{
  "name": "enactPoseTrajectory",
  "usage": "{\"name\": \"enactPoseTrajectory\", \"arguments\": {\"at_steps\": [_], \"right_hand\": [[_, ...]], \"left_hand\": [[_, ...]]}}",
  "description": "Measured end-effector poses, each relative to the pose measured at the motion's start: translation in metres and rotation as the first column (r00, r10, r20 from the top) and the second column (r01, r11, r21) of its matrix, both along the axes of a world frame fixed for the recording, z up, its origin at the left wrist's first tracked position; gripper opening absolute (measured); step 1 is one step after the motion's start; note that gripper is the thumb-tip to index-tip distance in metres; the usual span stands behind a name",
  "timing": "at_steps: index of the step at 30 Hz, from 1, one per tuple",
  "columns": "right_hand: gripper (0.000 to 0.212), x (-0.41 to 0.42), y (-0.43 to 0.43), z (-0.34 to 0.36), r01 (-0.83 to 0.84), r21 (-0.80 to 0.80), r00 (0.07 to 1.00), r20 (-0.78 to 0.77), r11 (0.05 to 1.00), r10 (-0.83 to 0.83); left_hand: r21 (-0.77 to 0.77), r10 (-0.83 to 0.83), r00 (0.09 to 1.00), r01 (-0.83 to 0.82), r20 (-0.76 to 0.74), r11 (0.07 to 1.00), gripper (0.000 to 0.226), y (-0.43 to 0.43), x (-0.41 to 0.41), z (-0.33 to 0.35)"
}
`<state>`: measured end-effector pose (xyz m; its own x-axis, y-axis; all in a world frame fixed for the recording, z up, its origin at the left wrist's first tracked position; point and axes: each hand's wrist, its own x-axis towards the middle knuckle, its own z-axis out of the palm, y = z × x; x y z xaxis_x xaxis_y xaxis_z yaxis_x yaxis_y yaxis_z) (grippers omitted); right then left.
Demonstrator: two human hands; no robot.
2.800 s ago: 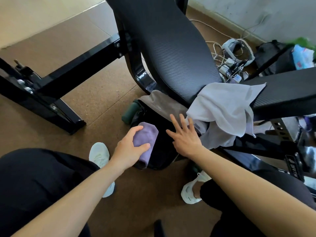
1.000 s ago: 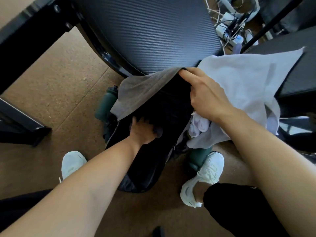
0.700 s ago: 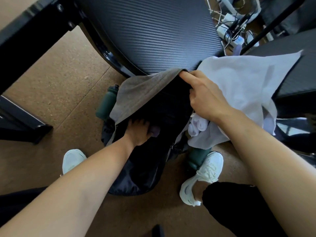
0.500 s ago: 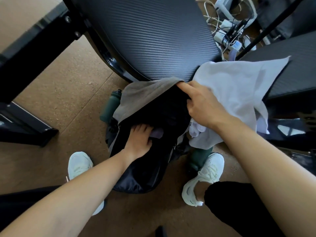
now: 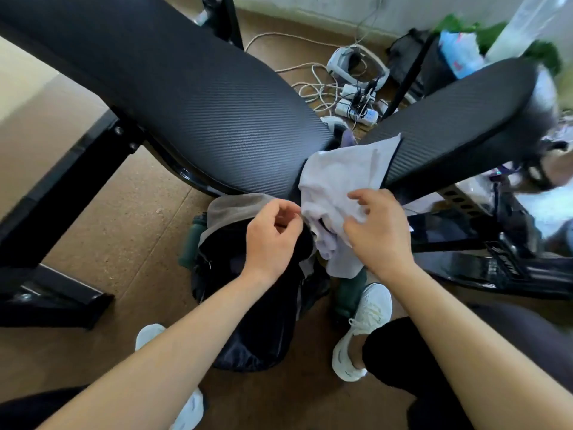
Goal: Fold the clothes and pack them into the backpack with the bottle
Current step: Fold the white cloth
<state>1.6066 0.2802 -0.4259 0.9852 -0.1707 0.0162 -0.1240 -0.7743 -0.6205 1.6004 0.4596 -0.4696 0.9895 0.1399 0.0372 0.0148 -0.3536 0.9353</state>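
Observation:
A black backpack [image 5: 257, 336] stands open on the floor between my feet. A grey garment [image 5: 229, 209] hangs from the bench over its far rim. A white garment [image 5: 344, 172] drapes between the two bench pads, down beside the backpack. My left hand [image 5: 273, 240] is above the backpack's mouth, its thumb and forefinger pinching the white garment's left edge. My right hand [image 5: 376, 234] grips the white garment's lower folds. One green bottle [image 5: 189, 243] stands at the backpack's left side and another green bottle [image 5: 347, 293] at its right. The purple cloth is out of sight.
Two black padded bench sections [image 5: 192, 97] rise over the backpack on a black steel frame [image 5: 62, 193]. Power strips and tangled cables [image 5: 356, 100] lie on the floor behind. My white shoes [image 5: 362, 333] flank the backpack on the brown floor.
My left hand has pushed the purple cloth into the backpack, come out and risen to the white garment's edge. My right hand has let go of the grey garment and moved onto the white one.

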Motion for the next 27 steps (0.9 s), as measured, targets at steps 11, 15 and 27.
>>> {"name": "enactPoseTrajectory", "arguments": {"at_steps": [11, 15, 27], "right_hand": [[0.031, 0.009, -0.024, -0.002, 0.441, 0.598, 0.89, -0.39, 0.669, -0.237], [0.022, 0.012, -0.033, -0.005, 0.398, 0.583, 0.91, -0.346, 0.708, -0.227], [0.006, 0.025, -0.028, -0.013, 0.238, 0.394, 0.948, -0.293, 0.888, -0.124]], "left_hand": [[-0.01, -0.139, 0.912, 0.147, -0.386, 0.989, 0.045, -0.107, 0.048, 0.016], [-0.081, -0.139, 0.909, 0.117, -0.393, 0.99, 0.042, -0.102, 0.052, 0.003], [-0.578, -0.109, 0.846, -0.257, -0.522, 0.775, 0.037, -0.062, 0.043, 0.0]]}}
